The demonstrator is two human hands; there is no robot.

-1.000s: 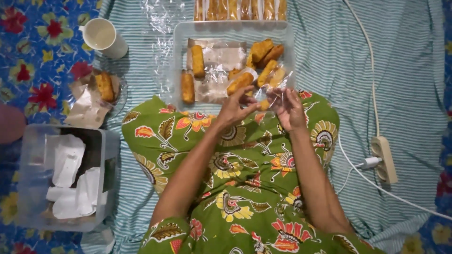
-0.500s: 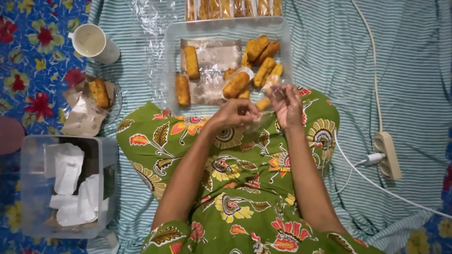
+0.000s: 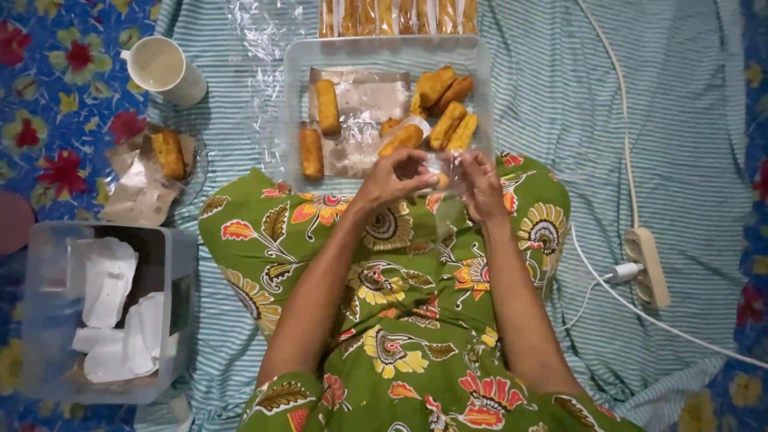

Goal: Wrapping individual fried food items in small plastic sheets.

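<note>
Hands working close together above lap, over green cloth printed with large orange and yellow flowers.

Left hand (image 3: 394, 178): fingers curled narrow, tips pinched on edge of thin clear plastic wrapper (image 3: 445, 172). Right hand (image 3: 482, 186): fingers likewise drawn in, gripping opposite edge of same wrapper. Wrapper: glossy, see-through, crinkled, stretched between both hands. Small golden piece visible through film between fingertips; shape not clear enough to tell.

Just beyond both hands: clear plastic tray (image 3: 298, 96), rectangular, rounded corners, milky translucent walls. Inside tray: fried rolls (image 3: 445, 108), oblong, golden-brown, rough crumbed crust, heaped on side beyond right hand; two more lying apart on side beyond left hand, resting on sheet of shiny film.

Further beyond tray: row of wrapped rolls (image 3: 398, 16), packed side by side, cut off by frame edge.

Far out from left hand: white mug (image 3: 162, 68), round, smooth, pale liquid inside. Nearer than mug, same side: small glass dish (image 3: 194, 168) holding one roll and crumpled paper. Nearer still: clear plastic box (image 3: 180, 256), square, frosted walls, filled with folded white papers.

Out from right hand: white power strip (image 3: 650, 268), long, rigid, one plug inserted, thin white cord running away across floor.

Underneath everything: striped cloth (image 3: 680, 120), fine teal and white lines, soft, wrinkled.
</note>
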